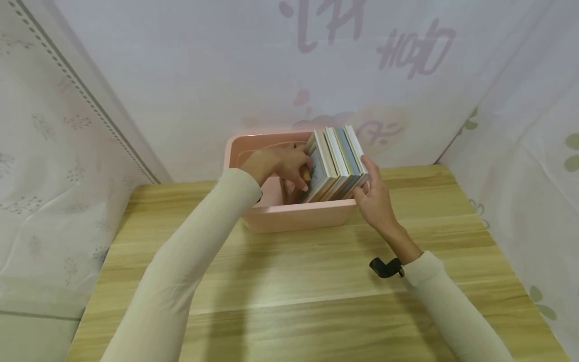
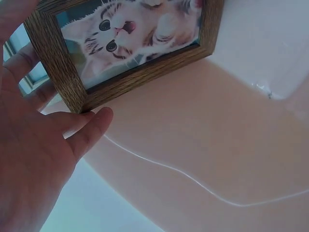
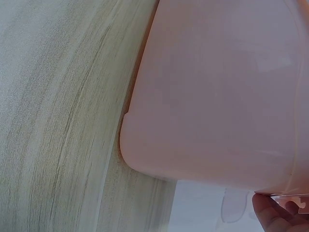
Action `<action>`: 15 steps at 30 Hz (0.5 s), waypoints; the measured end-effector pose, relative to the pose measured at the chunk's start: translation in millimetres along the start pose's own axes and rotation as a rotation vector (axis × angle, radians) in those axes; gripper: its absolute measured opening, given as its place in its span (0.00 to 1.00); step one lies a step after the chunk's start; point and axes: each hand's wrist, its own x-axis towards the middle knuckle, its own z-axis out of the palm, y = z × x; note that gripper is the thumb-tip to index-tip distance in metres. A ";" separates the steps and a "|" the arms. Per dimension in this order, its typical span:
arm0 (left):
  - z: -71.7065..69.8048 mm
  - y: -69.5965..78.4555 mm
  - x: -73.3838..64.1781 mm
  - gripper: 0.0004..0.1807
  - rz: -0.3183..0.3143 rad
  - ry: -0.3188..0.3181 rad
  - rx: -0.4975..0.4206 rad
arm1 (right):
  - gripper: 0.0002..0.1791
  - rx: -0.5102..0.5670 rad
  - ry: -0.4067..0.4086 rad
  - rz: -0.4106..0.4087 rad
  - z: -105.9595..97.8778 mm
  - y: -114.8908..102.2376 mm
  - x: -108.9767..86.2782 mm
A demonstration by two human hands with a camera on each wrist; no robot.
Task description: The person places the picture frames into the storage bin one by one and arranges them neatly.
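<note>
A pink plastic bin (image 1: 294, 217) stands on the table, with a row of picture frames (image 1: 341, 158) leaning to the right inside it. My left hand (image 1: 282, 163) reaches into the bin. It grips a brown wood-grain picture frame (image 2: 145, 75) with a kitten photo by one end; some of its fingers are hidden behind the frame. At the bin's right end, my right hand (image 1: 375, 198) holds the rim, its fingertips close against the outermost white frame (image 1: 355, 146). In the right wrist view only the fingers (image 3: 277, 212) appear, at the bin's edge.
The bin sits at the back of a wood-grain table (image 1: 289, 281), near a printed cloth backdrop (image 1: 226, 75). More patterned cloth hangs at both sides. A black wrist mount (image 1: 385, 267) sticks out from the right wrist.
</note>
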 end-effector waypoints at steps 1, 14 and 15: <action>0.7 0.0 -0.1 0.26 -0.001 0.000 0.000 | 0.43 -0.005 0.002 0.000 0.5 -0.4 -0.2; 1.5 -3.2 1.2 0.29 0.049 0.032 -0.035 | 0.41 -0.011 -0.016 0.029 -3.2 -20.4 -0.3; 1.5 -3.4 0.9 0.29 0.053 0.031 -0.040 | 0.41 -0.008 -0.020 0.031 -3.1 -20.6 0.1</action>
